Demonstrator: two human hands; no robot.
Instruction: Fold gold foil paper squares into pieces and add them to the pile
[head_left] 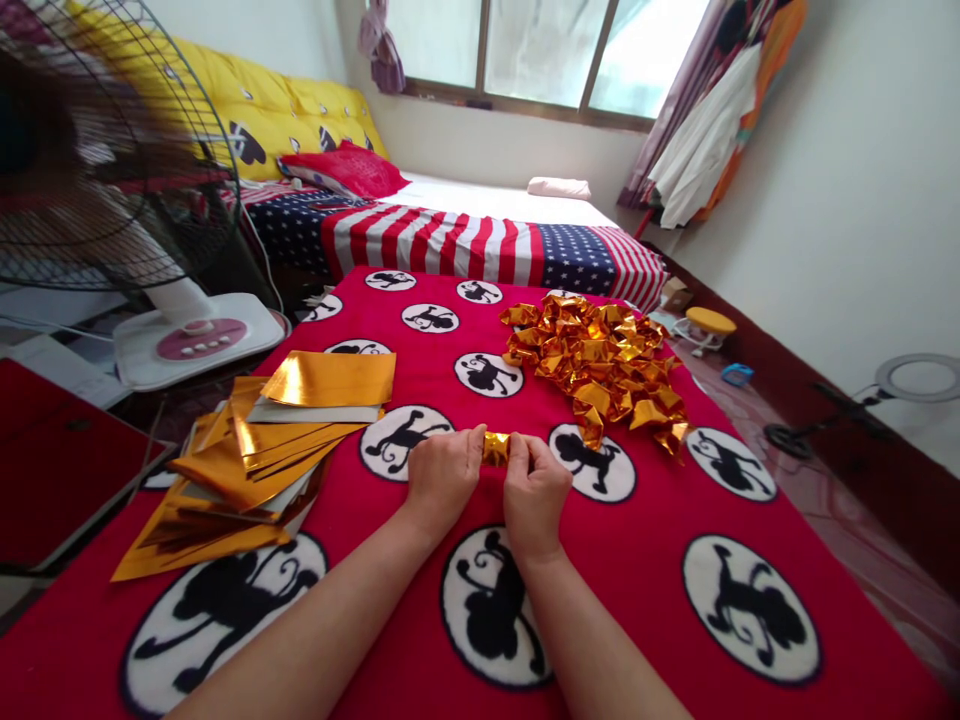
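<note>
Between my two hands is a small piece of folded gold foil paper (496,449), low over the red cloth. My left hand (444,478) pinches its left end, and my right hand (537,492) pinches the right end; the fingertips partly cover it. To the left lies a loose, fanned stack of flat gold foil sheets (330,379), some showing a pale grey back. A heap of folded gold foil pieces (600,350) sits on the cloth at the far right, beyond my right hand.
The red cloth (645,620) has black monkey figures in white circles. A fan (199,335) stands at the left edge, its blades blurred. Behind are a bed with a flag-patterned cover (442,240) and a window. A yellow stool (710,321) and a ring light (919,378) stand at the right.
</note>
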